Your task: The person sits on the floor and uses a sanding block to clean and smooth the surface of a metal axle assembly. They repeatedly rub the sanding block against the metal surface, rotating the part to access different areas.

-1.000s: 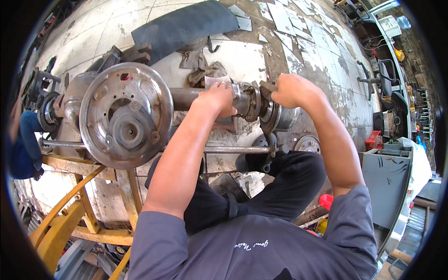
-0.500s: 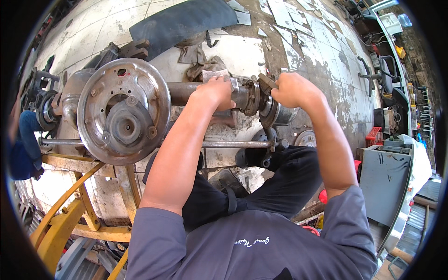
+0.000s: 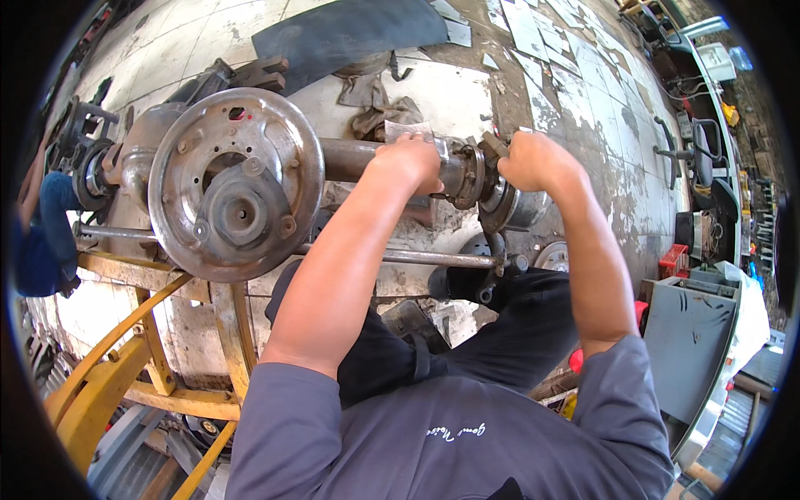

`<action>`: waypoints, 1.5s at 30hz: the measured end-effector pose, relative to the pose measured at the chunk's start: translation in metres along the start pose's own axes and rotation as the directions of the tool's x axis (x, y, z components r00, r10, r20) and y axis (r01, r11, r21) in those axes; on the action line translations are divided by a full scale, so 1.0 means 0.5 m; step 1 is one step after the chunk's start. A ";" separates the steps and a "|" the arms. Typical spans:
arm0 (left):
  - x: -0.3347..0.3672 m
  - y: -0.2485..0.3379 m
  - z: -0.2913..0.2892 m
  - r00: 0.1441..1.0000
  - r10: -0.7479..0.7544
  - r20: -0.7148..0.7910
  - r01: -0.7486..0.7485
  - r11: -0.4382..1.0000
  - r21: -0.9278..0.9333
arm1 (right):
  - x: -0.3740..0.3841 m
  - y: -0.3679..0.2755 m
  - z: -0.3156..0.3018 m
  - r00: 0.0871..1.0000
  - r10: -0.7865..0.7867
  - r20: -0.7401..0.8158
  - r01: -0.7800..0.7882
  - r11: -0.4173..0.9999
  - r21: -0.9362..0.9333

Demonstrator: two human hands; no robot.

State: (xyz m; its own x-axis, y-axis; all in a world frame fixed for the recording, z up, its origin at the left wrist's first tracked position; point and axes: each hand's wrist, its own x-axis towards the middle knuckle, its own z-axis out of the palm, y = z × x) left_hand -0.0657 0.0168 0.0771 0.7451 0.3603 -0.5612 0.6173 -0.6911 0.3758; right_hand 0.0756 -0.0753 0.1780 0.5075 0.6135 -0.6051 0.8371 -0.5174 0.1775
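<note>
A greasy steel axle lies across in front of me, its tube point(image 3: 346, 158) running behind a round metal backing plate point(image 3: 304, 171). My left hand point(image 3: 410, 162) is curled over the tube near its right end. Under its fingers is a thin pinkish-grey sheet point(image 3: 408, 131), which looks like sandpaper. Right of it, my right hand point(image 3: 535, 163) is closed round a small brown flat piece point(image 3: 495, 144); its exact kind is unclear. That piece is beside the clamp-like ring point(image 3: 472, 177) and the round hub part point(image 3: 500, 204) at the axle's end. The fingertips of both hands are partly hidden.
A thin steel rod point(image 3: 433, 257) crosses below the axle, above my legs. At the left stands a yellow metal frame point(image 3: 187, 403). Rags point(image 3: 390, 115) and a black sheet point(image 3: 350, 37) lie beyond; a grey cabinet point(image 3: 690, 346) stands right. Another person's blue-clothed leg point(image 3: 58, 200) is far left.
The view has shifted, so the axle and the objects around it appear slightly farther right. Both hands keep nearly the same places on the axle, with the same pieces in them.
</note>
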 end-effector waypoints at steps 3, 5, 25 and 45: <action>-0.001 0.008 -0.001 1.000 0.011 0.021 -0.011 1.000 -0.007 | 0.033 0.002 0.057 0.997 0.039 -0.059 -0.035 0.998 0.061; 0.004 0.009 -0.006 0.999 0.019 0.042 -0.019 1.000 -0.012 | 0.049 0.019 0.032 0.999 0.045 -0.001 -0.045 0.998 0.050; 0.011 -0.009 0.006 1.000 0.017 0.019 -0.017 1.000 0.025 | -0.079 0.024 -0.003 0.993 -0.046 -0.107 0.026 0.983 -0.182; 0.017 -0.004 0.014 0.997 0.083 0.008 -0.083 0.996 0.035 | -0.003 -0.018 0.116 0.974 -0.074 -0.214 0.071 0.997 -0.022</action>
State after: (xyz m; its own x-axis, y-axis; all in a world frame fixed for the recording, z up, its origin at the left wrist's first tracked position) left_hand -0.0625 0.0169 0.0662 0.7916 0.2968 -0.5342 0.5440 -0.7404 0.3948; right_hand 0.0555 -0.1063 0.1323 0.4762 0.7634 -0.4365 0.8753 -0.4592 0.1517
